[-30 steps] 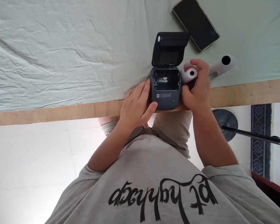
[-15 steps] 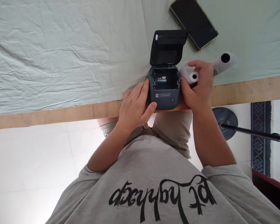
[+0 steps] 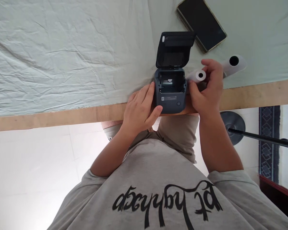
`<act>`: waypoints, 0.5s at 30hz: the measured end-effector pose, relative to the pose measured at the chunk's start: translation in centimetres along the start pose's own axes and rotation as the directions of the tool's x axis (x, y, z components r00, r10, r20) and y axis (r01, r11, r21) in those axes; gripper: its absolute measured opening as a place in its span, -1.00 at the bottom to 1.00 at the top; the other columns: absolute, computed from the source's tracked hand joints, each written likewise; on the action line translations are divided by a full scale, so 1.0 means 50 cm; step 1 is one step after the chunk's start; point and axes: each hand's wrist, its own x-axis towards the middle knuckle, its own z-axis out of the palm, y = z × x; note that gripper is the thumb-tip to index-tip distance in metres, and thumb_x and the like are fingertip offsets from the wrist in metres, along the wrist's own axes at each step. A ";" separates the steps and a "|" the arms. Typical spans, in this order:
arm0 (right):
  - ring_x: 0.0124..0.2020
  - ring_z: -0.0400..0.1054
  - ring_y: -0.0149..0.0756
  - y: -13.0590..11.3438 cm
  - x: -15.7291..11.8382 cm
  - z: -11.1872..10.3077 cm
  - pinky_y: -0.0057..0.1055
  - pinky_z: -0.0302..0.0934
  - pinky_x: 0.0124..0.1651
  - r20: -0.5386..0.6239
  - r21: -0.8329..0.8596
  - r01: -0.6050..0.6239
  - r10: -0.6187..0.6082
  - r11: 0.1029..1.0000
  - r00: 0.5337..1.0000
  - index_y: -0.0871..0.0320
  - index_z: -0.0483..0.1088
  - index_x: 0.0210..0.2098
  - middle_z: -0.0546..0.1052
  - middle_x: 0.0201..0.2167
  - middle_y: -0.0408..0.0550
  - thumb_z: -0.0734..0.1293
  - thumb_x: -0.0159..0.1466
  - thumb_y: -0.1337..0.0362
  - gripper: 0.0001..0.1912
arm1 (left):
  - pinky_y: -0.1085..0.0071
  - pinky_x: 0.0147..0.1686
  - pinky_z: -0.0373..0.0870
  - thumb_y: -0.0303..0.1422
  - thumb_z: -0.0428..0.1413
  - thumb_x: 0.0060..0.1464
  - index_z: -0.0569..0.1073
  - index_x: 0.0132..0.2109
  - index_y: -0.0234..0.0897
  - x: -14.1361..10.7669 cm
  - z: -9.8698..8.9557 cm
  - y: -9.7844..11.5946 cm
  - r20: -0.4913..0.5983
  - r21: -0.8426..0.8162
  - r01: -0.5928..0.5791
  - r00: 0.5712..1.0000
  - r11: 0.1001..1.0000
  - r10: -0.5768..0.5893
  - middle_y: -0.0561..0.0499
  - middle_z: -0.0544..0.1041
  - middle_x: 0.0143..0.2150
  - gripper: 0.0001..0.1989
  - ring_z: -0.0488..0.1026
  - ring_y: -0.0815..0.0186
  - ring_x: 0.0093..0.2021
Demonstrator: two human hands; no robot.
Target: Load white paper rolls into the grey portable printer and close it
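A dark blue-grey label printer (image 3: 171, 103) sits at the table's front edge with its black lid (image 3: 175, 51) swung up. Its paper bay shows a small printed label inside and no roll. My left hand (image 3: 141, 107) lies against the printer's left side, fingers stretched out and thumb by the front corner. To the right of the printer stands a small white paper roll (image 3: 196, 76) with a dark core hole. Beside that roll is my right hand (image 3: 208, 84), its thumb and fingers apart; its thumb is close to the printer's right side.
A larger white roll (image 3: 238, 66) stands on the right, just past my right hand. Behind the printer lies a black phone (image 3: 203, 24), near the raised lid. Pale green cloth (image 3: 74, 57) covers the table up to its bare wooden edge (image 3: 86, 114).
My right hand has opened and shifted slightly right, its fingers coming off the small paper roll. The left hand stays against the printer. The whole view has shifted a little.
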 end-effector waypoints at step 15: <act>0.11 0.44 -0.09 -0.005 0.000 -0.002 0.05 0.38 0.25 0.047 -0.056 0.071 -0.068 0.996 0.997 -0.10 0.39 0.23 0.51 0.04 0.02 0.33 0.16 0.32 -0.38 | 0.14 0.33 0.27 0.16 -0.46 0.43 0.19 0.47 -0.50 0.002 -0.001 -0.001 0.011 -0.006 0.010 1.000 1.000 -0.010 -0.40 0.37 0.42 -0.09 0.38 -0.06 0.38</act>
